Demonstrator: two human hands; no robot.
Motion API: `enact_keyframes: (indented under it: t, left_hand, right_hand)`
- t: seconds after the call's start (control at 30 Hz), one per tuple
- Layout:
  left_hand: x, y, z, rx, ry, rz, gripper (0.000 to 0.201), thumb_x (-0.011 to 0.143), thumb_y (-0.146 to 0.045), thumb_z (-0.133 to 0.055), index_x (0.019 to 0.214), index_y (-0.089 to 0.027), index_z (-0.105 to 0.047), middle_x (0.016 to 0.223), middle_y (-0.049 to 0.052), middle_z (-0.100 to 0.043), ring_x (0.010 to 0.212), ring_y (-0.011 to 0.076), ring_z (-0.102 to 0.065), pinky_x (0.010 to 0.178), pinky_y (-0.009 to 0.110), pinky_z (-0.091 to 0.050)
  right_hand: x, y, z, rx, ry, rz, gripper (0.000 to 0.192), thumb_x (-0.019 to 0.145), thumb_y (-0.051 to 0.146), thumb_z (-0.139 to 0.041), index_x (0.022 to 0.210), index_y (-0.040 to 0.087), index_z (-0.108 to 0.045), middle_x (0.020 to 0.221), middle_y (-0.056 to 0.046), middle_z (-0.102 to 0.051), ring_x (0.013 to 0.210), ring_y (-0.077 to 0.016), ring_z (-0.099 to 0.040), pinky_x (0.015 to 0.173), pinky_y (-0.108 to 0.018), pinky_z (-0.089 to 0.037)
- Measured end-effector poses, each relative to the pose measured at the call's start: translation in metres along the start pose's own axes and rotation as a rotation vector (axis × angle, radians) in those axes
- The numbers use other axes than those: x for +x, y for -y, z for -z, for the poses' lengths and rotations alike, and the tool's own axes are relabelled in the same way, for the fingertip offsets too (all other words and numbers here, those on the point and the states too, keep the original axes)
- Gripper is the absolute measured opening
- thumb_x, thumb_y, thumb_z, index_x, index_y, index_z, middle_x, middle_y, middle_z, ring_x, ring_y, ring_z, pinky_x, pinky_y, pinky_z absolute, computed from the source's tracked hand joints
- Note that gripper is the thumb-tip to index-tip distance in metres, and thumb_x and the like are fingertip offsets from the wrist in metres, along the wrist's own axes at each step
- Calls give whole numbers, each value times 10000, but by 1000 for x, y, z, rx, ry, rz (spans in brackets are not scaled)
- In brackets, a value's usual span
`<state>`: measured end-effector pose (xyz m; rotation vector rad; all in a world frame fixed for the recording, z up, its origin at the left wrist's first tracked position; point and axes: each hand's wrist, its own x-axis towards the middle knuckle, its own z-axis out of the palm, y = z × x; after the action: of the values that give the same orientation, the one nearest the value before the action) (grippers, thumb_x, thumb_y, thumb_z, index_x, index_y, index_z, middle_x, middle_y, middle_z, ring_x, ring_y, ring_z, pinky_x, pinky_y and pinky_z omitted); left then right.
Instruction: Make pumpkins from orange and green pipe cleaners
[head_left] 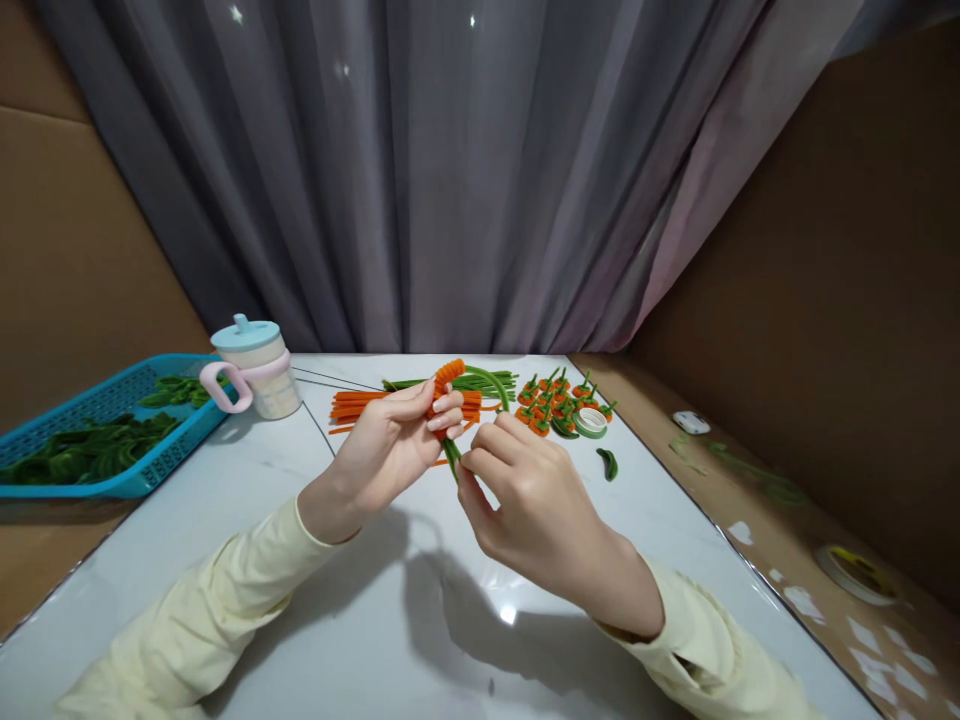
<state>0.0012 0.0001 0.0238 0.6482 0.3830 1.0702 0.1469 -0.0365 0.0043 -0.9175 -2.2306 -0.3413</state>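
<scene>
My left hand (397, 440) is closed around a coiled orange pipe cleaner (450, 372), its ridged end showing above my fingertips. A green pipe cleaner (491, 380) arches out from the orange coil toward my right hand (529, 490). Below the coil, green strands (451, 452) run between both hands, and my right thumb and forefinger pinch them. How the green joins the orange inside my left fingers is hidden. Behind my hands lie straight orange pipe cleaners (356, 408) and straight green pipe cleaners (405, 383) on the white table (360, 620).
Several small orange pieces with green stems (559, 392) stand at the back right, near a tape roll (591, 422) and a curved green piece (607, 463). At left are a handled cup (262, 370) and a blue basket (150, 480) of green pieces. Paper scraps (870, 670) lie at right.
</scene>
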Motion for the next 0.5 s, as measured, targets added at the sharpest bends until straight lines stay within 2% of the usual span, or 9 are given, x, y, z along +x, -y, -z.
enact_keyframes:
  t: [0.23,0.37,0.5]
  left_hand:
    - [3,13,-1,43,21,-61,340,947,-71,-364,706,-100,-603,711,25,-482,614,81,-486,606,185,-440]
    - [10,8,8,179,79,-29,261,925,-122,-446,845,-109,-695,809,65,-639,752,139,-596,745,241,-472]
    - [17,-8,24,331,203,17,249,902,-199,-507,918,-93,-731,908,106,-717,892,199,-638,857,294,-462]
  right_hand:
    - [-2,6,-18,-183,-188,-42,268,835,57,-447,613,148,-565,650,-73,-550,629,-185,-411,551,-317,-332]
    - [0,-2,-10,-174,-123,-48,246,855,59,-441,677,142,-589,707,-81,-577,666,-190,-450,581,-314,-364]
    - [1,-10,7,-61,-11,-4,258,872,55,-439,672,130,-583,723,-79,-570,681,-179,-458,608,-306,-378]
